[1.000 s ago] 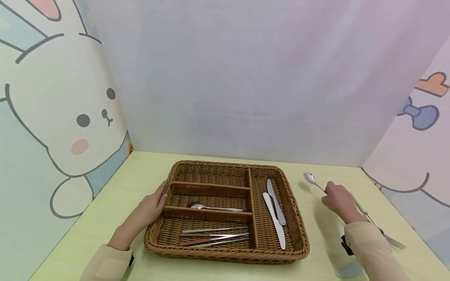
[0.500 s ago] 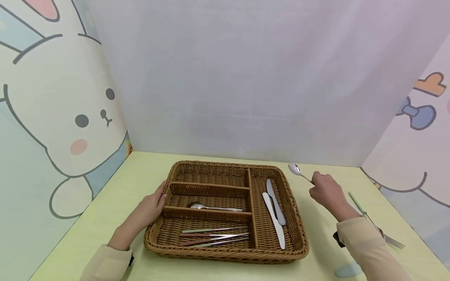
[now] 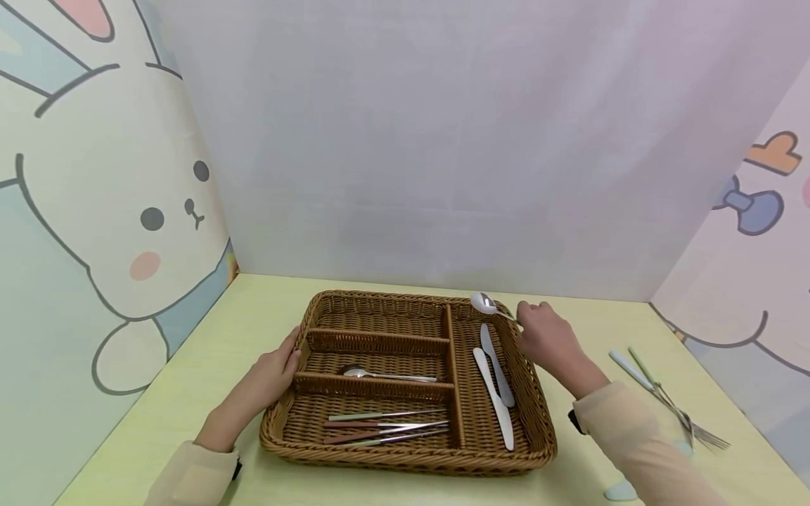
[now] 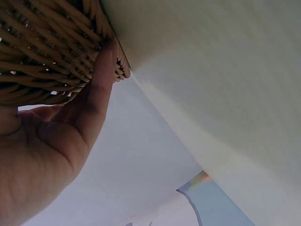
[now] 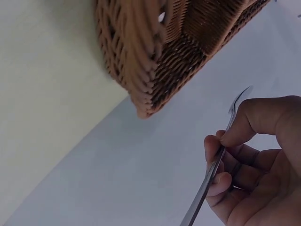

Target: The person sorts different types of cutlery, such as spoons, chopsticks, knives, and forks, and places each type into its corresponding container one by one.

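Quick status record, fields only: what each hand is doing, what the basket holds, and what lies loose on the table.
right hand: pinches spoon by its handle, bowl over the far right rim of the basket
left hand: rests against the basket's left side
basket contents: two knives right section; second spoon middle; chopsticks front
table: forks to the right

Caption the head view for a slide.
Right hand carries a spoon over the wicker tray; left hand steadies it.

Your right hand (image 5: 254, 165) low at the right, fingers (image 5: 221, 183) curled around a thin metal spoon (image 5: 211, 169), the wicker basket (image 5: 141, 61) above and apart, pale table (image 5: 42, 94) at left
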Motion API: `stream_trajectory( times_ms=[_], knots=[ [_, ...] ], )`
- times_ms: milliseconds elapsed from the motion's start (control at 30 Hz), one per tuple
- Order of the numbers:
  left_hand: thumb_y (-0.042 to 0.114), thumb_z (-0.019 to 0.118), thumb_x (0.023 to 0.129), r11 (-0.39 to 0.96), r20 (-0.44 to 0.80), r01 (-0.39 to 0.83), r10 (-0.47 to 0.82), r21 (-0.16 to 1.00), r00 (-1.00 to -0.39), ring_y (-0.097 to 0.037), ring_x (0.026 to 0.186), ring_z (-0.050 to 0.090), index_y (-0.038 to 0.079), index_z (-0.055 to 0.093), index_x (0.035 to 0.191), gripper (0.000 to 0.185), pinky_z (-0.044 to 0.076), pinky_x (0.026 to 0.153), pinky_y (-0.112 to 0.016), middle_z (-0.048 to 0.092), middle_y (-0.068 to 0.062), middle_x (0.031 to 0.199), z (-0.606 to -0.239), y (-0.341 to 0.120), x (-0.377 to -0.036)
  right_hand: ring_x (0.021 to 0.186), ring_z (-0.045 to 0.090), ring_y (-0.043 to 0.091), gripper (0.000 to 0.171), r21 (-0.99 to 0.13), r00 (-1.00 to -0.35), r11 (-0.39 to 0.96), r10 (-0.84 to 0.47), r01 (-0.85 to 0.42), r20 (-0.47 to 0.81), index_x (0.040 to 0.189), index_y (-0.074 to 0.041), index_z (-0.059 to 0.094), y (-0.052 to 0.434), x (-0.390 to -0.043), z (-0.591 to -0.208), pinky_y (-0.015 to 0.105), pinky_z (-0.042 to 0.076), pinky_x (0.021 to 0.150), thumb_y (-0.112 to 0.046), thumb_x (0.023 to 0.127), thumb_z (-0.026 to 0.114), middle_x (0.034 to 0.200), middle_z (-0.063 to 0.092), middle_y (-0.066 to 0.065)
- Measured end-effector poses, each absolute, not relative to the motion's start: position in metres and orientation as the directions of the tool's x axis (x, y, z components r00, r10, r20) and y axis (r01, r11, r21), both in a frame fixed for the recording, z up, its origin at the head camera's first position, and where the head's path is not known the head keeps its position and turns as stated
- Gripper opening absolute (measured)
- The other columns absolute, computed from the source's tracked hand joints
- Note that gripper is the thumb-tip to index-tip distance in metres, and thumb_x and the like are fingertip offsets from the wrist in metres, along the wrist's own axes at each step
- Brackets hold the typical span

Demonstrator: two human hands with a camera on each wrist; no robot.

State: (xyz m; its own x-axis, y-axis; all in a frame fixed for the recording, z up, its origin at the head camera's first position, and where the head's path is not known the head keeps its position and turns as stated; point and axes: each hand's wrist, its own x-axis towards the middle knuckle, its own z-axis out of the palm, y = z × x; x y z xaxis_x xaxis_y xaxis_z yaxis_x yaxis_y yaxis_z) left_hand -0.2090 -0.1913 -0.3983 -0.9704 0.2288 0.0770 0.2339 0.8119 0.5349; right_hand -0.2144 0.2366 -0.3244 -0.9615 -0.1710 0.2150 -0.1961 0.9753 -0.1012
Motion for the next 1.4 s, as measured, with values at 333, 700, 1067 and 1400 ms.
stream_trajectory(
  times_ms=[333,700,1067,1400],
  knots=[
    [0.014,0.036,0.099,0.810,0.072,0.231,0.229,0.539,-0.971,-0.011,0.039,0.028,-0.007,0.016,0.144,0.053,0.031,0.042,-0.027,0.039,-0.001,0.049,-0.396,-0.190,-0.208,0.062,0.040,0.019,0.012,-0.050,-0.937,0.961,-0.252,-0.272,0.243,0.078,-0.005,0.052,0.196,-0.215,-0.322,0.029,0.032,0.045,0.006,0.076,0.050,0.067,0.052,0.005],
    [0.015,0.036,0.100,0.799,0.068,0.228,0.230,0.556,-0.971,-0.010,0.038,0.025,-0.005,0.016,0.144,0.052,0.030,0.039,-0.026,0.034,0.002,0.047,-0.397,-0.189,-0.208,0.068,0.048,0.021,0.014,0.100,-0.861,0.902,-0.430,-0.419,0.271,0.093,-0.001,0.061,0.152,-0.211,-0.330,0.025,0.033,0.044,0.005,0.081,0.057,0.071,0.059,0.007],
    [0.015,0.036,0.100,0.805,0.061,0.216,0.220,0.553,-0.974,-0.010,0.038,0.027,-0.003,0.016,0.145,0.053,0.031,0.040,-0.026,0.035,0.001,0.048,-0.400,-0.189,-0.210,0.075,0.050,0.021,0.018,0.061,-0.831,0.847,-0.531,-0.529,0.166,0.094,-0.005,0.061,0.119,-0.211,-0.342,0.027,0.040,0.051,0.007,0.081,0.056,0.077,0.060,0.006],
    [0.014,0.036,0.100,0.812,0.064,0.220,0.221,0.541,-0.973,-0.010,0.038,0.027,-0.005,0.016,0.144,0.053,0.031,0.040,-0.026,0.037,0.000,0.047,-0.400,-0.191,-0.209,0.078,0.053,0.019,0.020,0.072,-0.782,0.785,-0.619,-0.615,0.073,0.102,-0.006,0.065,0.098,-0.213,-0.354,0.021,0.041,0.049,0.000,0.083,0.060,0.084,0.065,0.006]
  ],
)
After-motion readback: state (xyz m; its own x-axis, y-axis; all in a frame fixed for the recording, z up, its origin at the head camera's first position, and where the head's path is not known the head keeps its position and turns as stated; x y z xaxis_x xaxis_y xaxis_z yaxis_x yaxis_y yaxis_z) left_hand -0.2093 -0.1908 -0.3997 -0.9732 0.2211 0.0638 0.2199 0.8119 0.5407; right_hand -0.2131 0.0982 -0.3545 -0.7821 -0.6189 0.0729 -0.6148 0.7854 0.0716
